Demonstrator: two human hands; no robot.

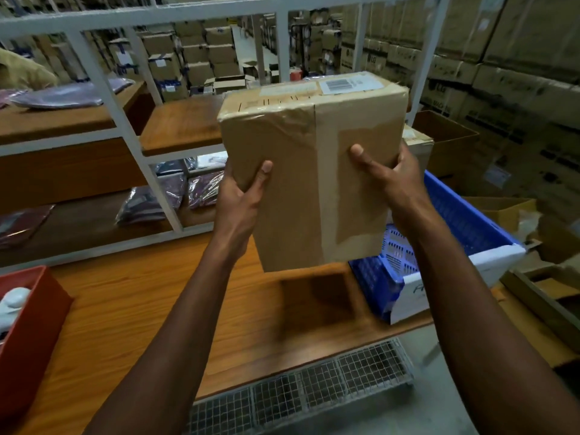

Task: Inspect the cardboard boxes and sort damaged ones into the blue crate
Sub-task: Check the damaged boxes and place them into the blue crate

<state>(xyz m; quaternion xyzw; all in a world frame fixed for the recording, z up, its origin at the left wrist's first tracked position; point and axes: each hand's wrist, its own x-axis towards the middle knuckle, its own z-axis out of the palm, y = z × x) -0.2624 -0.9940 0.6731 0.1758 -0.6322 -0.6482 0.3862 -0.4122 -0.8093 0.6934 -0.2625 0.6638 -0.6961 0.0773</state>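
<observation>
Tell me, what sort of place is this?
Most likely a warehouse or packing area. Stacked cartons fill the background, bagged garments lie on white-framed shelving, and both hands hold a taped cardboard box with a shipping label over a wooden workbench.

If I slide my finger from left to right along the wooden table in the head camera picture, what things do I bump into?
Red bin → left hand → cardboard box → right hand → blue crate → open cartons at the far right.
</observation>
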